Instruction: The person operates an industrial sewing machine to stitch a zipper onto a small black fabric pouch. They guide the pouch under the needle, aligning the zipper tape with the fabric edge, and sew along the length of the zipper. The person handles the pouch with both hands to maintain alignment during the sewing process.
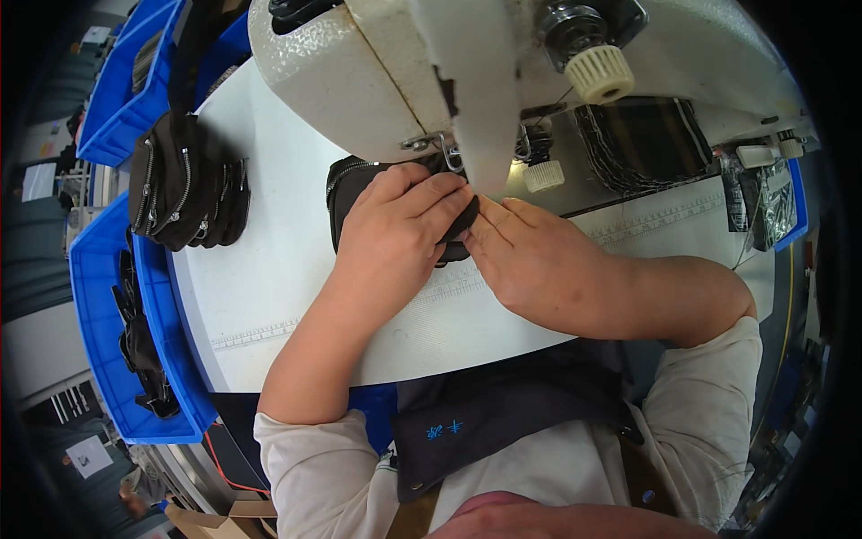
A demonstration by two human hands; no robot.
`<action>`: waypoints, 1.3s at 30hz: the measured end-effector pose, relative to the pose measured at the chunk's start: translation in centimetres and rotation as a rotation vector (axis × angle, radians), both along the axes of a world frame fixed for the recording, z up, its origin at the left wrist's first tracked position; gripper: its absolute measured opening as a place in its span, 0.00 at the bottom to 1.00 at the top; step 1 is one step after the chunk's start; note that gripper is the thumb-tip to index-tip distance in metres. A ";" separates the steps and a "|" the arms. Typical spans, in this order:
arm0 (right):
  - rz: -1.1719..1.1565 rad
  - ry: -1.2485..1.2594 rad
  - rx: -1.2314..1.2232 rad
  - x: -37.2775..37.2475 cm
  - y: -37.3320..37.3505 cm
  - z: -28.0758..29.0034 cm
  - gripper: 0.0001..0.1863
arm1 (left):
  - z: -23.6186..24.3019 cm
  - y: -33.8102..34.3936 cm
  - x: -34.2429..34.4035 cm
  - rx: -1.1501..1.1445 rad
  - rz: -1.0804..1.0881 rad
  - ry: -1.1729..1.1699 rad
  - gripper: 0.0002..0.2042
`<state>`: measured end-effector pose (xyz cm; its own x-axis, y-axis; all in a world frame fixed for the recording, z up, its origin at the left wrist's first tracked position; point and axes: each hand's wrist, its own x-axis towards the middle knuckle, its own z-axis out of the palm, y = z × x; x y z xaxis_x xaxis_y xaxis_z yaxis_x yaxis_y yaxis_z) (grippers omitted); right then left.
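A white bench [296, 305] carries an off-white sewing machine [377, 72], its head looming over the work. At the bench's left edge stand blue bins [103, 296], and a stack of black zippered pouches [184, 184] lies just beside them. Under the machine head sits one black pouch [346, 193], flat on the bench. The left hand [400, 229] lies over it, fingers curled and gripping its edge. The right hand [530, 256] presses beside it, fingertips pinching the same pouch near the needle, touching the left hand
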<state>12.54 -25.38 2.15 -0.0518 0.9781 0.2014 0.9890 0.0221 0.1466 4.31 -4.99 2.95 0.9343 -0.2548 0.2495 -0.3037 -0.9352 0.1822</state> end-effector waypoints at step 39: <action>-0.010 0.029 -0.077 0.1 0.0 0.3 0.20 | -0.1 0.4 0.3 -0.072 0.043 -0.062 0.23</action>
<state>12.61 -25.41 2.44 -0.0369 0.9912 0.1268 0.9930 0.0222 0.1159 4.64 -4.62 2.89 0.9261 -0.1943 0.3233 -0.2767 -0.9325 0.2320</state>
